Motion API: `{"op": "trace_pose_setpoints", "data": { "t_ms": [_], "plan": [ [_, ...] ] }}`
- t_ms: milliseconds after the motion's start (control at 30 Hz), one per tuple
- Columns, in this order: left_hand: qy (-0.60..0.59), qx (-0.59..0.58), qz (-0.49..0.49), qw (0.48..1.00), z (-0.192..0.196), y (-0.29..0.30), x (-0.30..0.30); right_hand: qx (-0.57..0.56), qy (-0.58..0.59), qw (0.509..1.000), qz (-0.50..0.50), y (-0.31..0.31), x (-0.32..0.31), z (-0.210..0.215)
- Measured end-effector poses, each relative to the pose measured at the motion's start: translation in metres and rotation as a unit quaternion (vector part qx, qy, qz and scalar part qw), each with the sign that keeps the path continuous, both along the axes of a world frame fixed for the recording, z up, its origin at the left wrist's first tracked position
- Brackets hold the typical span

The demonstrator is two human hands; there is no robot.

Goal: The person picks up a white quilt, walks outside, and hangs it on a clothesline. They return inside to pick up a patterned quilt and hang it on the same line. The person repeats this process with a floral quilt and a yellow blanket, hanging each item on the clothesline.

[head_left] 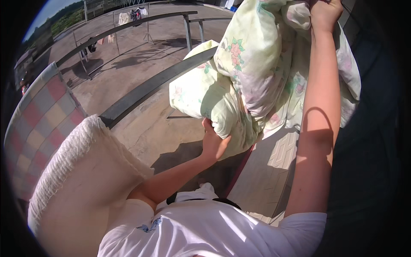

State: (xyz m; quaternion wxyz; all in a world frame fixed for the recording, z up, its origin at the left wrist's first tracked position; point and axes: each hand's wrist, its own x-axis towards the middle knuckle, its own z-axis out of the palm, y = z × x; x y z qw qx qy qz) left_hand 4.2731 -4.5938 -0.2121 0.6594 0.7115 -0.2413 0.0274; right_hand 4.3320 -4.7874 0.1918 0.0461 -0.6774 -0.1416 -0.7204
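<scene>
A pale green-yellow quilt (pixel 252 77) with pink flowers hangs bunched in front of me, partly over a dark metal rail (pixel 150 88). High at the upper right, my right hand (pixel 324 17) is closed round a gathered part of it, with that arm stretched up. Lower down, my left hand (pixel 215 143) grips the quilt's lower left fold. Its thumb shows against the cloth, while the other fingers are mostly hidden. Sunlight and shadow fall across the fabric.
A thick off-white quilt or pad (pixel 81 158) drapes over the rail at my left. Beyond it hangs a checkered cloth (pixel 47 115) in pink, grey and beige. Racks with clothes (pixel 136 16) stand on the concrete yard. A patterned pale panel (pixel 269 171) lies below the floral quilt.
</scene>
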Motion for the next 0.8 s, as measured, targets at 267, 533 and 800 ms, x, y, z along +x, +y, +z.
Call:
{"op": "trace_pose_setpoints", "data": {
  "t_ms": [267, 533, 800],
  "plan": [
    [0.103, 0.192, 0.025, 0.976, -0.089, -0.066, 0.019, -0.090, 0.360, 0.926, 0.073, 0.028, 0.201, 0.034],
    [-0.322, 0.231, 0.441, 0.805, 0.204, 0.036, 0.030, -0.197, 0.531, 0.819, 0.093, 0.052, 0.247, 0.000],
    [-0.258, 0.431, 0.449, 0.739, 0.228, 0.038, 0.077, -0.240, 0.512, 0.793, 0.225, 0.015, 0.221, -0.022]
  ]
}}
